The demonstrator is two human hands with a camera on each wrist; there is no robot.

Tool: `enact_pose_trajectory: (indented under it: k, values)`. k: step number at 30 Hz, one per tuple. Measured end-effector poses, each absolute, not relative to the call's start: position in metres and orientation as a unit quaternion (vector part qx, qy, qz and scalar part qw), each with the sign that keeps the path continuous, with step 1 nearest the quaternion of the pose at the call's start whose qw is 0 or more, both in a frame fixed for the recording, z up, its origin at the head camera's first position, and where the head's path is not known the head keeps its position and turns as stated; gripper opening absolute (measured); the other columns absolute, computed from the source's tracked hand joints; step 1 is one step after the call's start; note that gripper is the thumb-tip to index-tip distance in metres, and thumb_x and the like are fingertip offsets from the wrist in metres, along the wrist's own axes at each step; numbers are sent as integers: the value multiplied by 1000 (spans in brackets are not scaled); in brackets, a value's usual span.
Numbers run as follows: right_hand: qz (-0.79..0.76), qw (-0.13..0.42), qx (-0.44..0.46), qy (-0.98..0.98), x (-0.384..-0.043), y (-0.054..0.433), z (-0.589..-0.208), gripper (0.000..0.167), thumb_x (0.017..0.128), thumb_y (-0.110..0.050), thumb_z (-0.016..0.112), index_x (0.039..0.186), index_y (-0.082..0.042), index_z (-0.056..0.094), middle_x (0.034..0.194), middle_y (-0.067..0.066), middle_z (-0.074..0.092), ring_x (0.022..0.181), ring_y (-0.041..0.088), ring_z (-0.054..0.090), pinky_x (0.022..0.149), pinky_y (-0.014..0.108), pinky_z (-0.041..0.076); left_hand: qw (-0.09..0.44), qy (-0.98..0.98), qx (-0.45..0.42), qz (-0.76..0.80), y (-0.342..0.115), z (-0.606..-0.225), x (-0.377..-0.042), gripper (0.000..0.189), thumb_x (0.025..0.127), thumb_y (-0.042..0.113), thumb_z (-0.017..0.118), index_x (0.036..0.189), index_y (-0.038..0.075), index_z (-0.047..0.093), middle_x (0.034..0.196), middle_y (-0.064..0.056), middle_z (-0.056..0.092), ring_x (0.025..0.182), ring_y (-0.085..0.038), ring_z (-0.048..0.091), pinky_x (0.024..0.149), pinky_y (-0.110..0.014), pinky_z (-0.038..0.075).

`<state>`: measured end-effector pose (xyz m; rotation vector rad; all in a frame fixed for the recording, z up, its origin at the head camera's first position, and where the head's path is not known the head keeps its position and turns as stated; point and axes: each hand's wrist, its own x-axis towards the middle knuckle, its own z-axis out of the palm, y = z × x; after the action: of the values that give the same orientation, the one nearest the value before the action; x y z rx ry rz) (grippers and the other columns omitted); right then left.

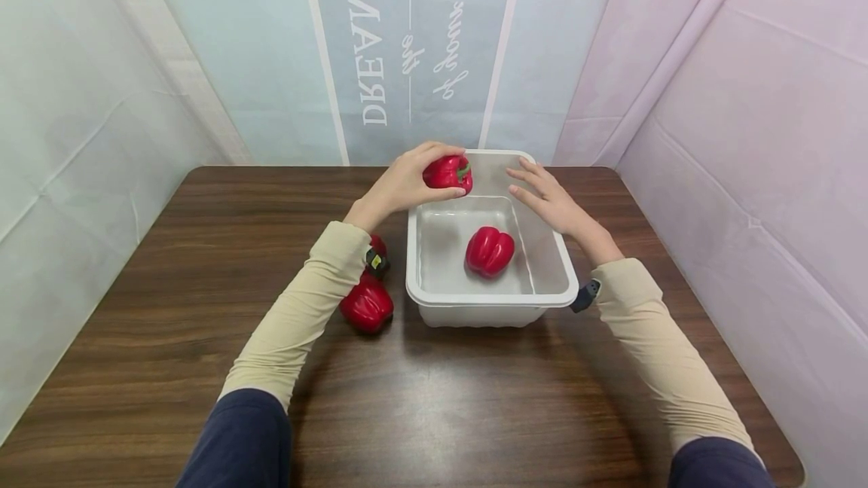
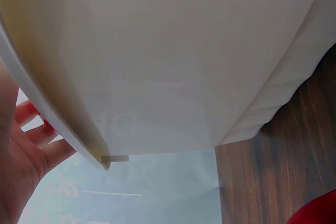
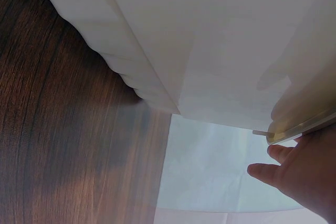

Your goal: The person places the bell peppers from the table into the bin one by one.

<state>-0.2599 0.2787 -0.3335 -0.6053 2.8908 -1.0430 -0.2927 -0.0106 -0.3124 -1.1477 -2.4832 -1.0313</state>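
In the head view my left hand (image 1: pixel 405 179) grips a red bell pepper (image 1: pixel 447 174) with a green stem, above the back left of a white plastic tub (image 1: pixel 491 298). Another red bell pepper (image 1: pixel 490 251) lies on the tub's floor. Over the tub's right rim hovers my right hand (image 1: pixel 552 200), its fingers spread and holding nothing. The left wrist view catches part of the left hand (image 2: pixel 31 153) behind the tub's rim, with a bit of red by the fingers. In the right wrist view the right hand (image 3: pixel 302 171) is beside the rim.
Left of the tub, a red bell pepper (image 1: pixel 367 304) lies on the dark wooden table (image 1: pixel 203 300). Behind it, another red pepper (image 1: pixel 377 245) is partly hidden by the left wrist and its camera. Fabric walls (image 1: pixel 759 172) stand around the table's back and sides.
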Motion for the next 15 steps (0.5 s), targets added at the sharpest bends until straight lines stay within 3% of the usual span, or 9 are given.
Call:
enact_pose_trajectory:
  k: [15]
  values:
    - [-331,5,-194,923,-259,279,-333,55,95,-39,46,141,-11,38,155,11,13,143,31,-3,111,58,1,103,-844,-396,-347,-10,-318,-293,63,74,45,73,129,22,53,120,1,55,106,-10,52,84,-26,51]
